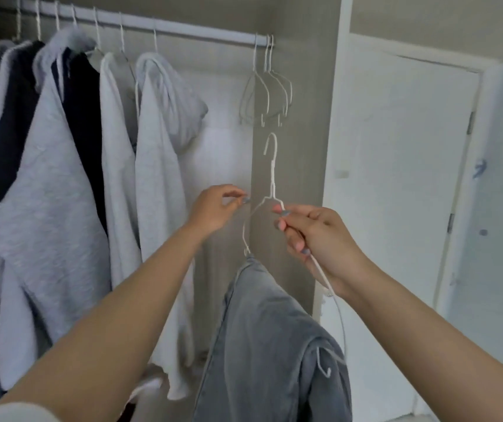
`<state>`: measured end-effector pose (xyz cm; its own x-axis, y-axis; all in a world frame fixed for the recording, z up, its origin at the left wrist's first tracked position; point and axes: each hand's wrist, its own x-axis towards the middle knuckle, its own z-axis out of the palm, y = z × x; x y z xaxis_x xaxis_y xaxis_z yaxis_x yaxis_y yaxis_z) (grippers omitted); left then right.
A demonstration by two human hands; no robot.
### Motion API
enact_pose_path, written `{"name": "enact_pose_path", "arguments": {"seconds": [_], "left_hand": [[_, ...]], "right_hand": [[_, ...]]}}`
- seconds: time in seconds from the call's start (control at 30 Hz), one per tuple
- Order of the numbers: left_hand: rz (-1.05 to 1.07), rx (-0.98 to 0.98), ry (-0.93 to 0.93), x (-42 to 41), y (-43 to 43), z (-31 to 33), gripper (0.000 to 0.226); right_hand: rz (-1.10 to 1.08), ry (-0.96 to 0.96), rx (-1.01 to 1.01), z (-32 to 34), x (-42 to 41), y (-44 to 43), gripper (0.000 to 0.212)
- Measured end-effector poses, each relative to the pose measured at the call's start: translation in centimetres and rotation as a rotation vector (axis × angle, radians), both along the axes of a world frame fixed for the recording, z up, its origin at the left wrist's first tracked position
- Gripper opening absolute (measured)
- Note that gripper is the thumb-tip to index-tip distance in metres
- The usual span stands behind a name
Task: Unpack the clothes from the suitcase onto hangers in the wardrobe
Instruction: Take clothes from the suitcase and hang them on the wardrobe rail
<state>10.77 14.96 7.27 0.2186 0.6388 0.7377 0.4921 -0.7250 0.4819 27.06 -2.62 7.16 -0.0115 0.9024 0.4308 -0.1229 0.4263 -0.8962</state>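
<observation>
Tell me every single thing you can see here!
rail: one, white, across the wardrobe top
hung clothes: several, grey, pale and dark, on the rail's left part
empty hangers: three, white, at the rail's right end
held hanger: one, white wire, below the empty hangers
jeans: one pair, grey-blue, draped over the held hanger
side panel: one, grey-beige, behind the held hanger
door: one, white, on the right
left hand: by the hanger's left shoulder, contact unclear
right hand: grips the hanger's right shoulder
</observation>
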Motion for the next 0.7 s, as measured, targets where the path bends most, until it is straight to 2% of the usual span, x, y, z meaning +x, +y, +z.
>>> {"name": "enact_pose_path", "arguments": {"seconds": [0.1,0.17,0.27,0.33,0.43,0.53,0.67,0.7], "left_hand": [[0.393,0.101,0.383,-2.6,3.3,2.0,0.031],[0.555,0.209,0.502,-4.8,5.5,3.8,0.037],[0.679,0.473,0.42,-8.5,7.6,7.9,0.047],[0.742,0.561,0.376,-10.8,8.8,11.6,0.052],[0.703,0.508,0.347,-13.1,10.6,16.0,0.056],[0.52,0.357,0.188,-13.9,11.5,18.6,0.055],[0.407,0.384,0.04,-14.5,12.9,19.4,0.05],[0.383,0.385,0.032,-14.5,13.2,19.0,0.05]], "right_hand": [[-0.025,-0.023,0.006,1.8,-1.6,3.5,0.019],[-0.036,-0.066,0.023,3.1,-2.5,6.1,0.021],[-0.023,-0.068,0.048,5.6,-3.9,10.1,0.022],[-0.021,-0.018,0.064,7.8,-5.2,12.7,0.025],[-0.017,0.074,0.082,11.9,-7.5,16.9,0.022],[-0.026,0.106,0.127,16.2,-9.3,20.4,0.025],[-0.083,0.134,0.186,20.8,-11.9,24.7,0.008],[-0.097,0.143,0.194,21.5,-12.3,25.6,0.01]]}}
